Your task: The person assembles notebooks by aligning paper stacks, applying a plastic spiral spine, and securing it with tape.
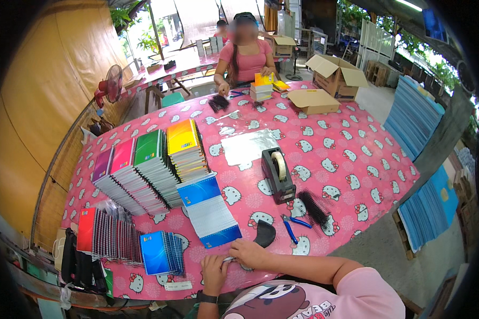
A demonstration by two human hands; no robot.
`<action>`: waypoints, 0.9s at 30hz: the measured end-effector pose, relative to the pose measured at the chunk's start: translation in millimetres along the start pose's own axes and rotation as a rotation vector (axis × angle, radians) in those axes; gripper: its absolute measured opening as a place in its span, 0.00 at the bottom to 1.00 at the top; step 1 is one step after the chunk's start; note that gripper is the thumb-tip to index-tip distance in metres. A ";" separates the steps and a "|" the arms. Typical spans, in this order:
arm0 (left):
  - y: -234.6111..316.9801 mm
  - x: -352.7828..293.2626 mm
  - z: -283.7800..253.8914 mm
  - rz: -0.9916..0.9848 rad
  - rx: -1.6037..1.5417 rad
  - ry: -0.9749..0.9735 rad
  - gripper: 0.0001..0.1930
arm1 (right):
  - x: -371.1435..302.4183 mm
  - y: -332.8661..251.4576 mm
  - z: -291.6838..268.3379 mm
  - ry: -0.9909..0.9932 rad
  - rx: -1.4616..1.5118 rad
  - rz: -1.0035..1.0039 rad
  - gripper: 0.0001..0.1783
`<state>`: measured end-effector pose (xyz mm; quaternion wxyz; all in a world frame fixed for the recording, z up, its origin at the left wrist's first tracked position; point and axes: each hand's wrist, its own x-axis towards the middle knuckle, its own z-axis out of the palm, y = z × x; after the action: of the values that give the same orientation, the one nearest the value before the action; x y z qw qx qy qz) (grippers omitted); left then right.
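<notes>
My left hand [214, 273], with a dark watch band at its wrist, is closed near the table's front edge. Against it my right hand [249, 253] is closed too, and a thin pale thing between them is too small to name. Just beyond my hands lies a stack of blue-covered notebooks [209, 212]. To their left stand blue spiral notebooks [155, 254]. Right of my right hand are a black curved piece [265, 233] and blue-handled cutters [291, 229]. A pile of black binding coils [315, 208] lies past the cutters.
A tape dispenser [277, 178] stands mid-table beside clear plastic sheets [247, 146]. Rows of purple, pink, green and yellow notebooks [183, 137] stand left, with red ones [86, 229] nearer. Across the pink patterned table a person [247, 61] handles small yellow notebooks near cardboard boxes [335, 77].
</notes>
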<state>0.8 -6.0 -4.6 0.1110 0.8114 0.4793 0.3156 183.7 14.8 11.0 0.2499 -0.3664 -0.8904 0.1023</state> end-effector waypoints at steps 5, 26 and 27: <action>-3.9 1.7 0.0 0.028 -0.011 -0.007 0.07 | -1.2 0.4 2.8 -0.028 -0.051 -0.019 0.10; -29.8 2.7 29.2 -0.462 -0.847 0.083 0.17 | 10.5 11.5 -11.8 -0.002 0.143 0.226 0.09; -29.7 5.2 23.1 -0.476 -0.839 0.082 0.17 | 14.5 11.0 -20.4 0.011 0.156 0.249 0.09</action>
<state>-4.2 16.6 -34.7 0.4790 0.5513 0.4871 0.4790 192.1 32.8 29.7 0.2678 -0.4543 -0.8260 0.1993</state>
